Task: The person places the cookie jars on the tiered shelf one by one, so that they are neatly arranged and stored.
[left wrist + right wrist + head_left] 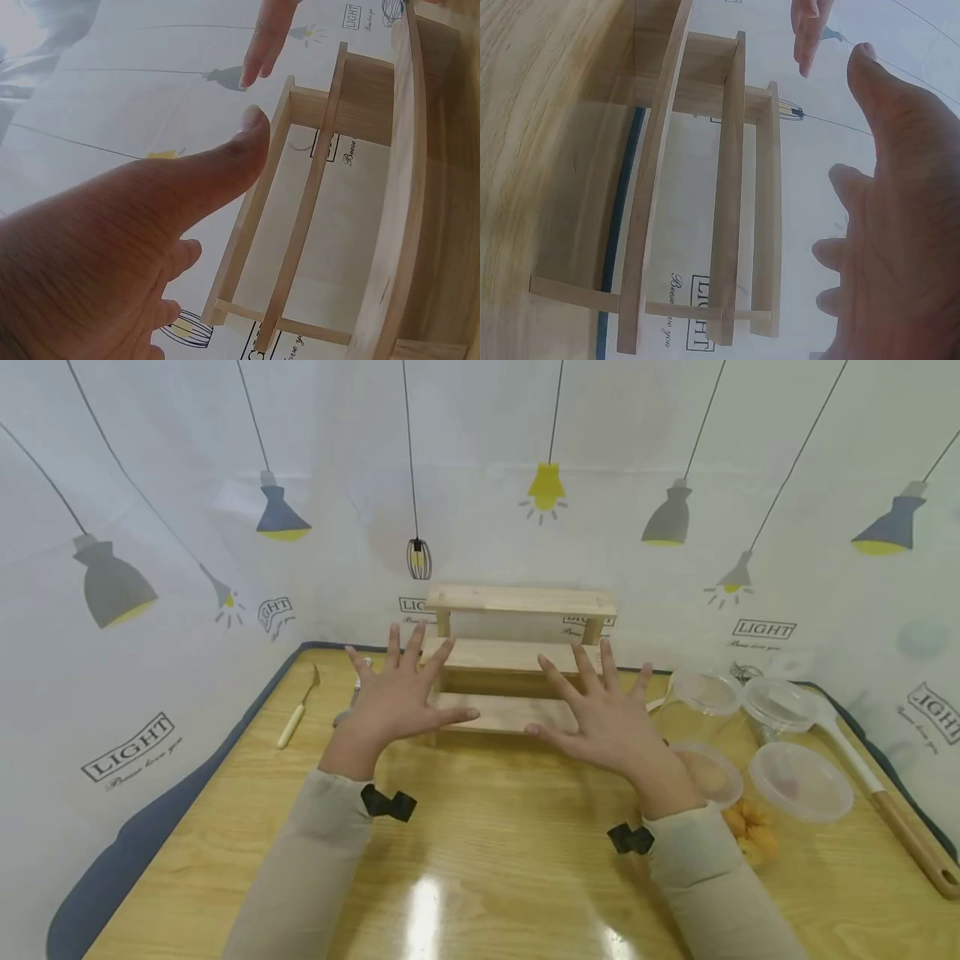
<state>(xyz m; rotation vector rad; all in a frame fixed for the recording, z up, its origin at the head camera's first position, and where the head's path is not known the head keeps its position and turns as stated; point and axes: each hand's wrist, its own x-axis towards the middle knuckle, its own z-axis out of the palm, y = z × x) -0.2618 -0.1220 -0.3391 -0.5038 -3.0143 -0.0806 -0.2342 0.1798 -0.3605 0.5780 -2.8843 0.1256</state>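
Observation:
Both hands hang in the air with fingers spread and palms toward the back, in front of a three-step wooden rack (501, 714). The left hand (393, 697) overlaps the rack's left side in the head view, its thumb pointing inward. Across from it, the right hand (607, 718) covers part of the rack's right side. Neither hand holds anything. In the left wrist view the rack's boards (409, 187) stand beyond the left thumb (217, 169). The right wrist view shows the same boards (731, 202) beside the right hand (907, 217).
At left lies a small fork-like tool with a cream handle (291, 727); another tool (356, 693) is partly behind the left hand. At right are clear lidded containers (801, 782), orange fruits (753, 835) and a white-headed utensil with a wooden handle (911, 839). A lamp-printed curtain (480, 460) surrounds the table.

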